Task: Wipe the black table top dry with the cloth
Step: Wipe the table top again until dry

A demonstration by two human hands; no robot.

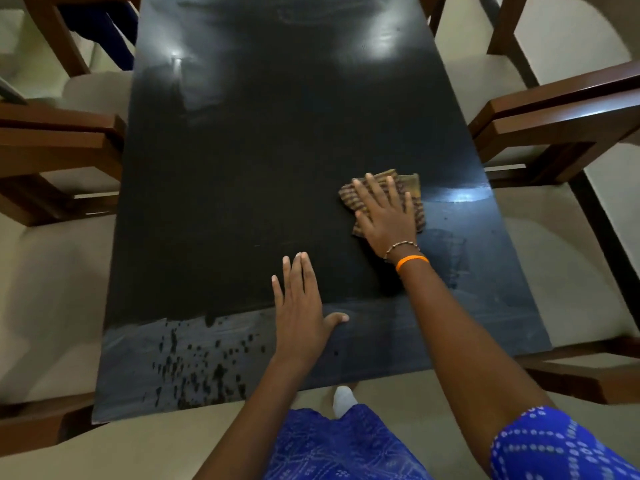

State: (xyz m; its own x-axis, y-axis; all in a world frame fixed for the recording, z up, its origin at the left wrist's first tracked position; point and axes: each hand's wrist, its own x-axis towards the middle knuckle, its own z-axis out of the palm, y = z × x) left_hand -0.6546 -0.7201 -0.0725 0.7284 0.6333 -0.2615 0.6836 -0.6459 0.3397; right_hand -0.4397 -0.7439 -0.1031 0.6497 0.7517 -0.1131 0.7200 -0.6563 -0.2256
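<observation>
One striped brown folded cloth (388,197) lies on one glossy black tabletop (242,168). Right hand (386,216) presses it flat, fingers spread. Left hand (301,310) rests flat beside, fingers straight.

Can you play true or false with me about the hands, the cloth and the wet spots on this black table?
1. The right hand presses flat on the striped cloth. True.
2. The left hand holds the cloth. False: it lies flat on the bare black table and holds nothing.
3. Dark droplets sit near the table's near left edge. True.
4. The cloth lies right over those droplets. False: it is farther off, toward the right side.
5. An orange band is on the right wrist. True.
6. Plates stand on the table. False: none are seen.
</observation>
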